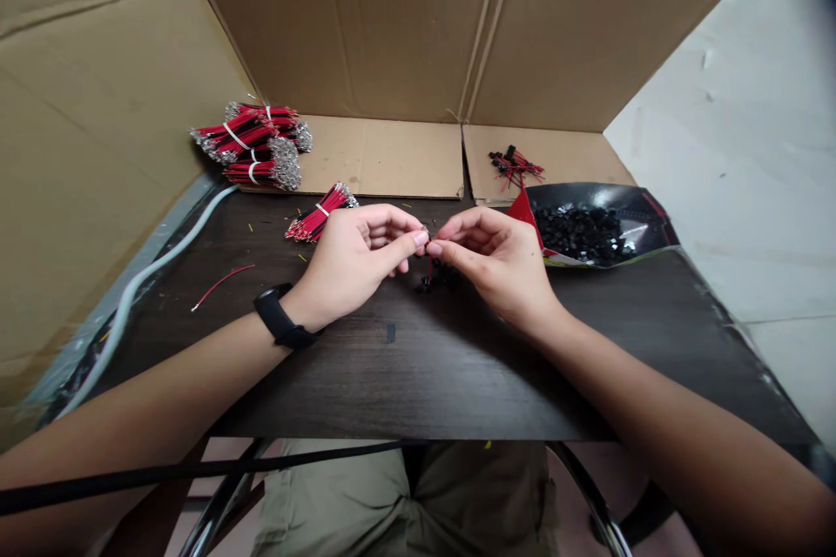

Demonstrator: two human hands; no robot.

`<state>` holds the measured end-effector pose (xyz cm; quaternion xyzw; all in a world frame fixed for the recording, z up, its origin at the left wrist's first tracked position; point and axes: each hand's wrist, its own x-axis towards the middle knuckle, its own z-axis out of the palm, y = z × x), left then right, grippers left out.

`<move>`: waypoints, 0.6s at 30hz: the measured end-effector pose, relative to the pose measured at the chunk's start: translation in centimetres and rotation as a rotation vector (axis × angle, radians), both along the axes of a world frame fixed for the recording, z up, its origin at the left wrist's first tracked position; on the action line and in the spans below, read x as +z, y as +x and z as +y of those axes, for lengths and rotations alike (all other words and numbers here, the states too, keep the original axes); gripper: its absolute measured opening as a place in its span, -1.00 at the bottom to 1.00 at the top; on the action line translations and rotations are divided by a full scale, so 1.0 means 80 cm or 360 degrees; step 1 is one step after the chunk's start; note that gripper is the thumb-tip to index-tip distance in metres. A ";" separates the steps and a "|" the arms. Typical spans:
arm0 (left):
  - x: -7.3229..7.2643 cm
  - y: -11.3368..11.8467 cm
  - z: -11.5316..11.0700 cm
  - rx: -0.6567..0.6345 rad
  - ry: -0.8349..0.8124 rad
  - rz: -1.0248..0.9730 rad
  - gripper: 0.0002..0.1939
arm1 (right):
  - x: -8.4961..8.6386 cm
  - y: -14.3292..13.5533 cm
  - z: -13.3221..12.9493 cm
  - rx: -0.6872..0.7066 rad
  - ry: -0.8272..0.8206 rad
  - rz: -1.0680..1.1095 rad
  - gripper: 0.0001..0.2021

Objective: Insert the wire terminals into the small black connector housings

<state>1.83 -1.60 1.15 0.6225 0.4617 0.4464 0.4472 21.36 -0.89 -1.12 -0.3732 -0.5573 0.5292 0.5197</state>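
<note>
My left hand [356, 257] and my right hand [502, 261] meet above the middle of the dark table, thumb and finger of each pinched together. Between the fingertips shows a bit of red wire [429, 266], hanging down by my right thumb. Whatever my left fingers pinch is too small and covered to make out. Just below lie small black connectors [424, 284], partly behind my right hand. Beside my left knuckles rests a tied bundle of red and black wires [321, 213] with silver ends.
More tied wire bundles [254, 148] are piled at the back left. A single red wire [222, 285] lies at left, near a pale cable [140, 278]. At right stands an open bag [657, 235] of black connectors; behind it are several wired connectors [515, 165]. Cardboard walls [392, 26] enclose the back.
</note>
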 end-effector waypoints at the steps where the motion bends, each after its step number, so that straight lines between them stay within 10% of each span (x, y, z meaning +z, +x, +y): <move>1: 0.000 0.000 0.000 0.0007 -0.0001 0.0005 -0.87 | 0.001 0.000 0.000 -0.0008 0.0004 -0.0016 -0.66; 18: -0.007 -0.001 -0.001 -0.0014 0.0082 -0.0025 -0.88 | 0.001 0.000 -0.002 -0.0006 0.0064 -0.0120 -0.64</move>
